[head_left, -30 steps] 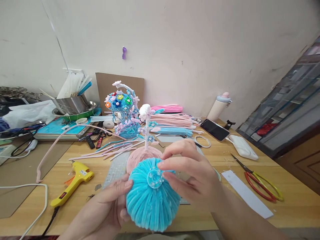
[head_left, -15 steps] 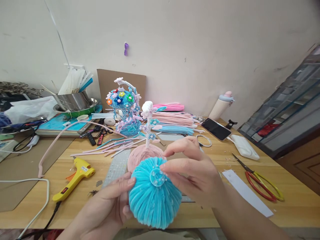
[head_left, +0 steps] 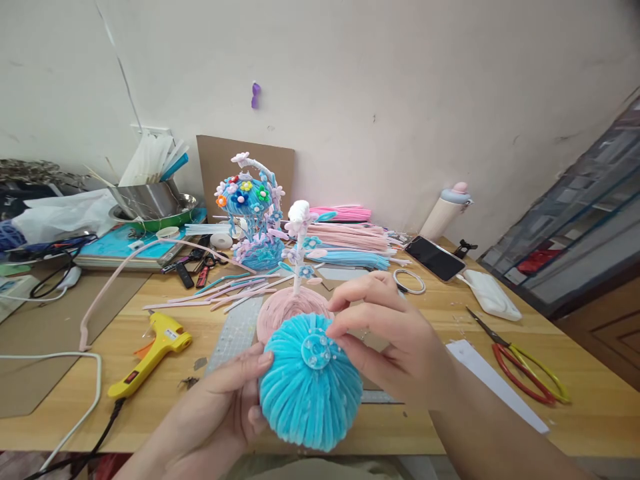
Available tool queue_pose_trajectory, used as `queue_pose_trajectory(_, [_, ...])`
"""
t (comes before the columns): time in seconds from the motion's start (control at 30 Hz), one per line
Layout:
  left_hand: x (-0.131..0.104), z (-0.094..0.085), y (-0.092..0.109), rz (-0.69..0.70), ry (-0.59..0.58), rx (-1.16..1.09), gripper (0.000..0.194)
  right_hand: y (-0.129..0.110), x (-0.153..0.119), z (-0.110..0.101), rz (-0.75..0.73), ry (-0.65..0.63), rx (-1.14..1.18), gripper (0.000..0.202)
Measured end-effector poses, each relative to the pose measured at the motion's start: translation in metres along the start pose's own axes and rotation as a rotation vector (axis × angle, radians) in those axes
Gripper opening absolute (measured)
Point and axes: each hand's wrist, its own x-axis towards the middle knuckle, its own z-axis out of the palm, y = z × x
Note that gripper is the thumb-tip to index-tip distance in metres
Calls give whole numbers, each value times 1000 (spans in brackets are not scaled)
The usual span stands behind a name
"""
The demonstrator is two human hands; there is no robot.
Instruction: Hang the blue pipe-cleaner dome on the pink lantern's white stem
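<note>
In the head view my left hand (head_left: 225, 393) grips the side of a bright blue dome of pipe cleaners (head_left: 310, 413), its thumb on top. A round blue disc (head_left: 316, 351) with small clear beads sits at the dome's crown. My right hand (head_left: 390, 333) has its thumb and index finger pinched together at the right edge of that disc; whatever lies between the fingertips is too small to make out. Just behind the dome stands a pink coiled base (head_left: 280, 310) with a white stem (head_left: 297, 267) bearing pink and blue flowers.
A yellow glue gun (head_left: 155, 353) lies at left with its cord. Scissors (head_left: 525, 373) and a white strip (head_left: 495, 387) are at right, near a phone (head_left: 435, 258). Behind are a flowered blue ornament (head_left: 257, 253), pipe-cleaner bundles (head_left: 350, 237) and a metal pot (head_left: 147, 200).
My right thumb and index finger have shifted slightly right, drawing off the middle of the disc toward its edge. The left hand keeps its hold on the dome, and the view has moved slightly.
</note>
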Motion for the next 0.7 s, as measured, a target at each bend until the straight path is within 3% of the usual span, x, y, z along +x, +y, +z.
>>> queue_pose_trajectory(0.2, [2,1,0,-11,-26,-1,30,1,1,-1,-22,-71,-38,15])
queue_pose_trajectory(0.47, [-1,1,0,12,-19,-4,21,4,0,2,-126,48,-175,13])
queue_pose_trajectory(0.7, [-1,0,1,8,8,-5,27,3,-1,3,-111,24,-128,15])
